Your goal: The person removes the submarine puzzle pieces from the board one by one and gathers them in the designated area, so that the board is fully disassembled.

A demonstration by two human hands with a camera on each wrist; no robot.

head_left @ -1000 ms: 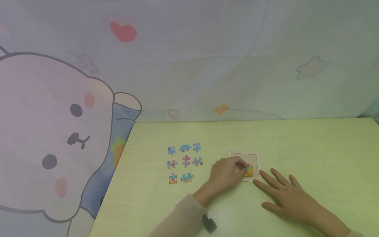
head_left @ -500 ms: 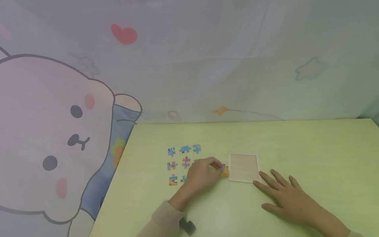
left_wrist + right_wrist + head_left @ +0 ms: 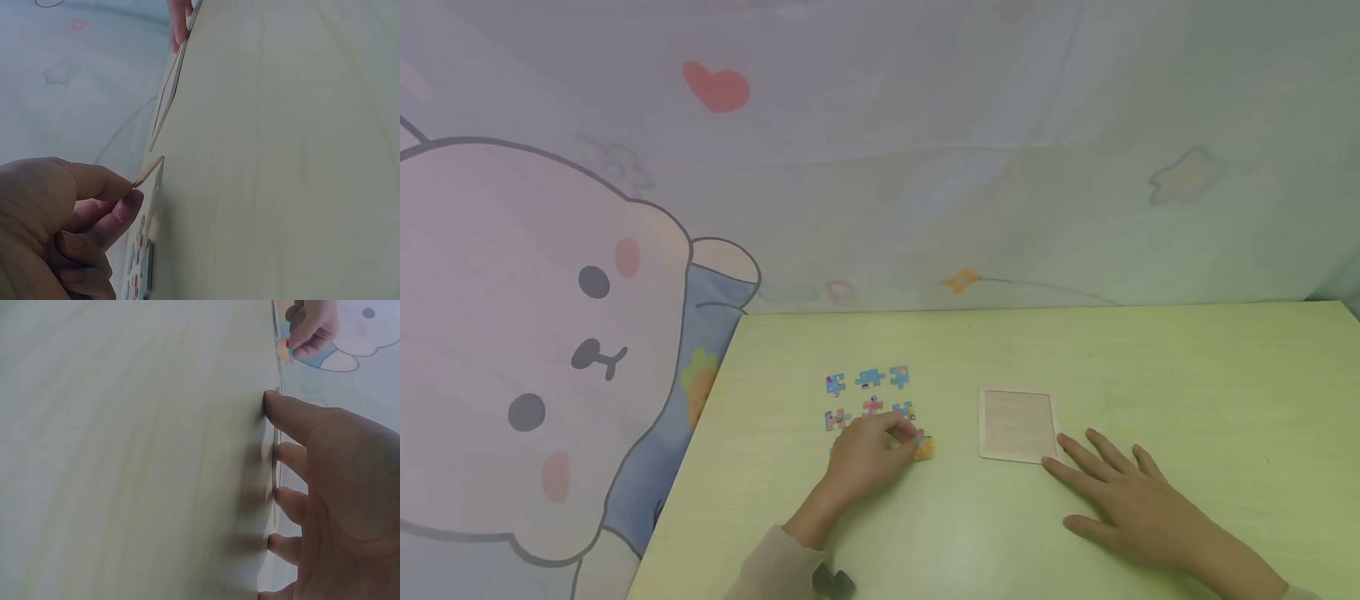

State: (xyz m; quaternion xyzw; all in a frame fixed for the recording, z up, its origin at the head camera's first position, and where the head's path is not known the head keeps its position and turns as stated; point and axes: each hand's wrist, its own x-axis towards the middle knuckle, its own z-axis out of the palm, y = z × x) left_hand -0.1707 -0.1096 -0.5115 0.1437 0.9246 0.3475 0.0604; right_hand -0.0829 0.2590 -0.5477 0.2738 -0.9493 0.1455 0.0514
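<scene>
Between thumb and forefinger, my left hand [image 3: 867, 454] pinches a yellow-orange jigsaw puzzle piece [image 3: 924, 448] with a bit of teal and pink. In the left wrist view the same puzzle piece [image 3: 150, 170] shows edge-on at the fingertips. The hand is over the lower part of a group of loose puzzle pieces [image 3: 870, 379] and hides some of them. My right hand [image 3: 1138, 508] lies with its fingers spread, two fingertips at the right edge of a square wooden puzzle tray [image 3: 1056, 423]. Nothing lies inside that tray.
The pale yellow-green table [image 3: 1240, 383] carries everything. Behind it hangs a curtain [image 3: 880, 208] with a heart and stars, and a cartoon animal [image 3: 550, 350] printed at the left.
My left hand has moved left from over the tray to the loose pieces, taking the yellow-orange puzzle piece along. The right hand has stayed where it was.
</scene>
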